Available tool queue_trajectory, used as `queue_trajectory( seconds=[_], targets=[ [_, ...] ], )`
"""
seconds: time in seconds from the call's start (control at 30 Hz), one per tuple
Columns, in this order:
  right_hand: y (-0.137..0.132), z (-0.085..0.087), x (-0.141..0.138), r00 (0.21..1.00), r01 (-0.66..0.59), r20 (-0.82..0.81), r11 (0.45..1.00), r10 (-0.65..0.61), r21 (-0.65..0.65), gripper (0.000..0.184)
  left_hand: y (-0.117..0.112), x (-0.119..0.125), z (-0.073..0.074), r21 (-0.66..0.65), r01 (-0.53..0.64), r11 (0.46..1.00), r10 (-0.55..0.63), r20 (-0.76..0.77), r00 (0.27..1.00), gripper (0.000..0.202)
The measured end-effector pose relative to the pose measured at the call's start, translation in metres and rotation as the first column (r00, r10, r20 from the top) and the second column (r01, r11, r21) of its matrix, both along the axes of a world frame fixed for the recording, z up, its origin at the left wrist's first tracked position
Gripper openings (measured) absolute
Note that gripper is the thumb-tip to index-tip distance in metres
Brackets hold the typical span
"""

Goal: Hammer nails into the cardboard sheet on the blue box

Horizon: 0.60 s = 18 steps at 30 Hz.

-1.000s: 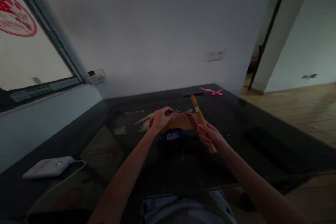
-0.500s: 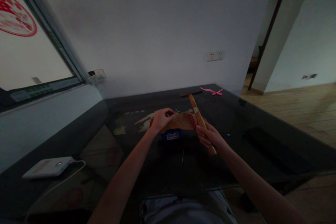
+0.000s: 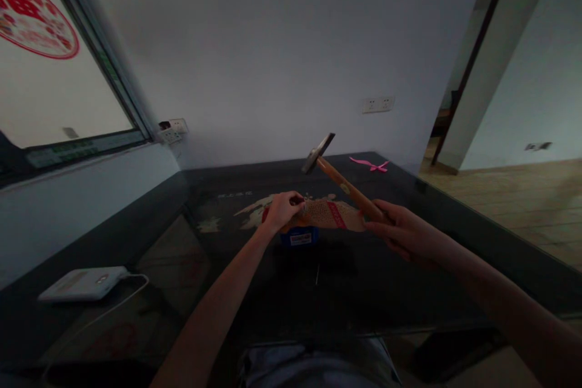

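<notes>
My right hand [image 3: 402, 231] is wrapped round the wooden handle of a hammer [image 3: 348, 187], whose metal head is raised above the table, up and to the left of the hand. My left hand [image 3: 282, 209] rests on a flat tan piece with a dotted pattern and a red band [image 3: 321, 212]; its thumb and fingertips are pinched together. Whatever sits between those fingertips is too small to make out. Beneath the tan piece stands a blue box [image 3: 299, 237] with a pale label. The piece extends rightward past the box, close to my right hand.
The dark glossy table [image 3: 254, 303] bears a printed pale pattern. A thin needle-like object [image 3: 317, 274] lies in front of the box. A pink ribbon [image 3: 373, 165] is at the far right corner; a white device [image 3: 88, 284] with a cable lies left. A wall stands behind.
My right hand has moved right and the hammer has swung from low over the tan piece to a raised, tilted position. My left hand stays in place, pinched.
</notes>
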State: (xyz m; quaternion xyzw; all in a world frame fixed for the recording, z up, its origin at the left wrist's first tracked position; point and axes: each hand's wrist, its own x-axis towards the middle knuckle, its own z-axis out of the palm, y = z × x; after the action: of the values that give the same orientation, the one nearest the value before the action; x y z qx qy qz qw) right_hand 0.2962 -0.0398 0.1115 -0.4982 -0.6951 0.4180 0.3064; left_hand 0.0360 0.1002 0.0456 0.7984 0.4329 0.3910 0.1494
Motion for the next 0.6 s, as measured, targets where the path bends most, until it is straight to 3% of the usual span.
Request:
queue_trajectory(
  seconds=[0.17,0.37,0.6],
  targets=[
    [0.002,0.008,0.001,0.983,-0.017,0.183,0.998,0.026,-0.053,0.030,-0.002,0.000,0.000,0.024,-0.027,0.999,0.028,-0.029,0.999,0.011],
    [0.002,0.019,-0.004,0.971,-0.026,0.237,0.999,0.030,-0.020,0.024,-0.002,0.001,-0.001,0.011,-0.045,0.999,0.045,-0.039,0.998,0.012],
    [0.000,0.015,-0.006,0.945,-0.023,0.323,0.998,0.042,-0.062,0.021,-0.001,0.000,-0.001,0.006,-0.074,0.997,0.075,-0.067,0.995,0.014]
  ],
)
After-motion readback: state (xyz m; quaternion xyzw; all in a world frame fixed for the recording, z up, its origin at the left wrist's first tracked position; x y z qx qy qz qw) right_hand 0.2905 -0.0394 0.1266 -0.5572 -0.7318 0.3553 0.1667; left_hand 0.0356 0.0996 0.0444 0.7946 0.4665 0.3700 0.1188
